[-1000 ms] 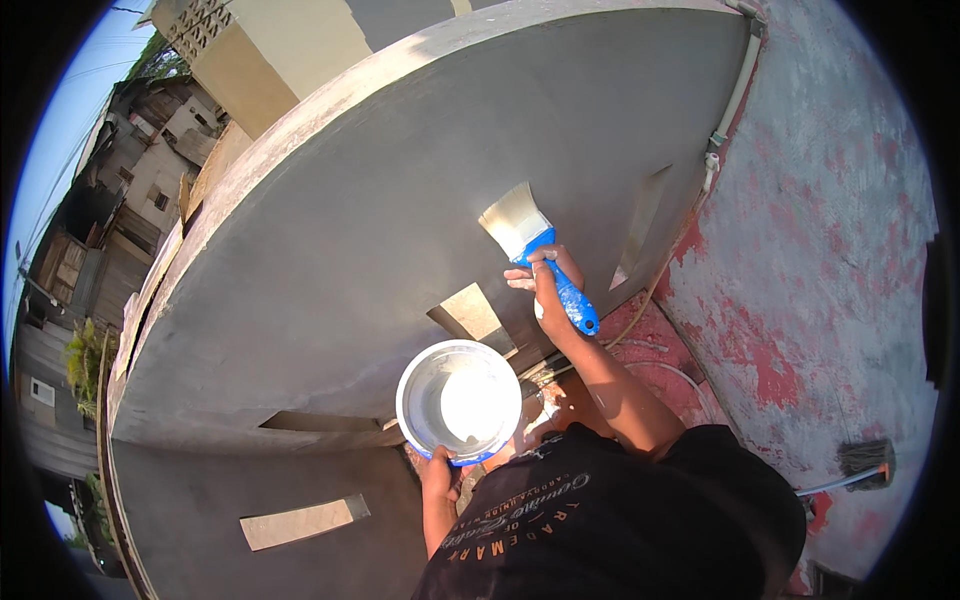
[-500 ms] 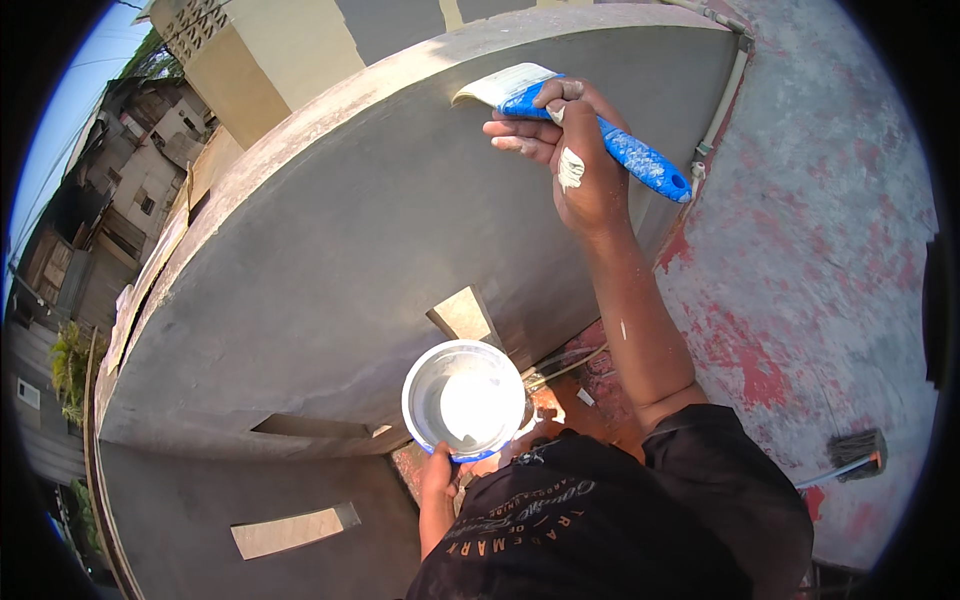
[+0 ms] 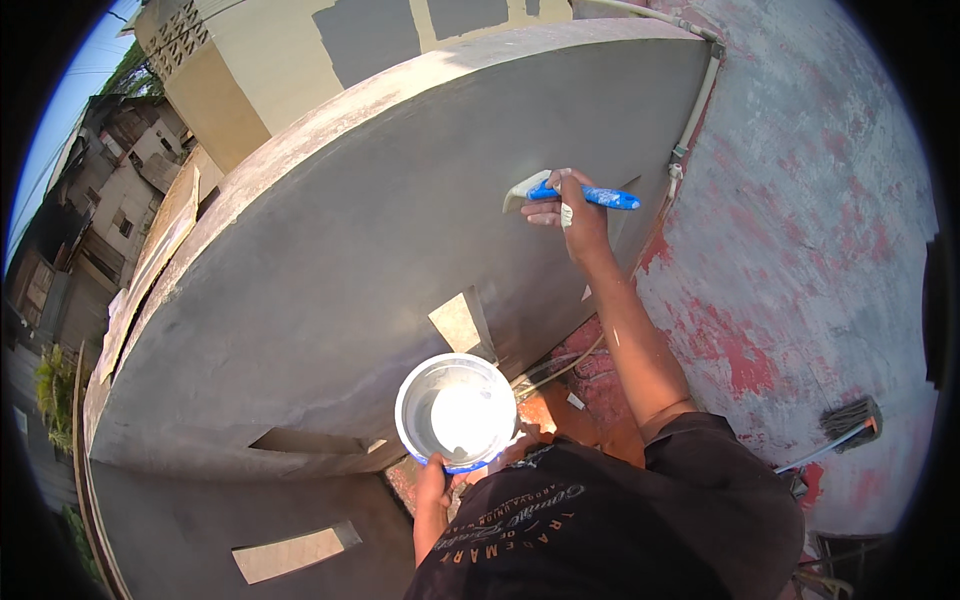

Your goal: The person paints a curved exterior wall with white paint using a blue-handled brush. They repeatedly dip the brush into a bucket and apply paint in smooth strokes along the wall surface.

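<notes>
A wide paintbrush [image 3: 610,197] with a blue, paint-flecked handle is gripped in my right hand [image 3: 572,205]. White paint coats its bristles, which are at the grey wall [image 3: 330,250]; whether they touch it I cannot tell. A dried-looking white smear marks that hand. My left hand [image 3: 432,487] holds a round white bucket [image 3: 405,405] by its near rim, close to my body. White paint lies inside the bucket, bright in the sun. The fingers under the bucket are partly hidden.
Rectangular openings [image 3: 290,557] pierce the wall low down. A white pipe [image 3: 697,110] runs along its right end, beside a patchy grey and red wall surface [image 3: 790,250]. A broom [image 3: 850,425] stands at the right. Houses [image 3: 130,190] rise beyond the wall's pale top edge [image 3: 400,85].
My right hand has moved down and farther out from me with the paintbrush, away from the wall's top edge. The bucket has shifted only slightly, still in my left hand.
</notes>
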Tool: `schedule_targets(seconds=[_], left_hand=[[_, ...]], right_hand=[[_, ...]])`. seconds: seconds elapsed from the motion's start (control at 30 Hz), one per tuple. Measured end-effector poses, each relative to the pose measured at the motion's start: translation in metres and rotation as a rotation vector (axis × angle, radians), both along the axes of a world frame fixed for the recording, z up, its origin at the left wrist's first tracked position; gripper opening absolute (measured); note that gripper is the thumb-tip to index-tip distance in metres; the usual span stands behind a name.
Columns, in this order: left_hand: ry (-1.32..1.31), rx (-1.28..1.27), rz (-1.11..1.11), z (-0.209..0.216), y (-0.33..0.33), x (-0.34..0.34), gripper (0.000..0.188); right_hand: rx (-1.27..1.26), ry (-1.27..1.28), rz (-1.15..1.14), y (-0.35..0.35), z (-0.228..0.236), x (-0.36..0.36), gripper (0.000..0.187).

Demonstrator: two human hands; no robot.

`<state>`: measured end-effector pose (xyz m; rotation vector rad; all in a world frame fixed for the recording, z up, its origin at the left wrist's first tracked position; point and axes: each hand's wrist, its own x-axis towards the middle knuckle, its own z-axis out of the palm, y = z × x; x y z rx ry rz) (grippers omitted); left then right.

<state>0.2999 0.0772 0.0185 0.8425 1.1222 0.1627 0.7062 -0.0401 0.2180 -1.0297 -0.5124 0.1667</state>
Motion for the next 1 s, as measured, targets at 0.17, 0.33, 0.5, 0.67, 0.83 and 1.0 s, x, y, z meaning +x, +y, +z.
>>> schedule_targets(seconds=[0.17, 0.33, 0.5, 0.67, 0.83, 1.0], left_hand=[[-0.071, 0.022, -0.003, 0.002, 0.012, -0.007, 0.056], [-0.078, 0.004, -0.001, -0.004, 0.022, -0.012, 0.054], [-0.126, -0.028, 0.028, -0.011, 0.027, -0.017, 0.05], [-0.12, 0.01, 0.02, -0.016, 0.024, -0.009, 0.052], [-0.114, -0.06, 0.035, -0.023, 0.02, -0.002, 0.054], [-0.084, -0.054, 0.013, -0.029, 0.012, 0.003, 0.053]], right_hand=[[0.272, -0.346, -0.022, -0.027, 0.096, 0.038, 0.022], [0.024, -0.055, -0.185, -0.039, -0.016, 0.035, 0.023], [-0.305, 0.181, -0.251, -0.06, -0.034, 0.045, 0.024], [0.014, -0.203, -0.184, -0.054, 0.104, 0.09, 0.024], [0.267, -0.316, -0.125, -0.06, 0.102, 0.088, 0.023], [-0.135, 0.152, -0.202, -0.064, -0.018, 0.043, 0.023]])
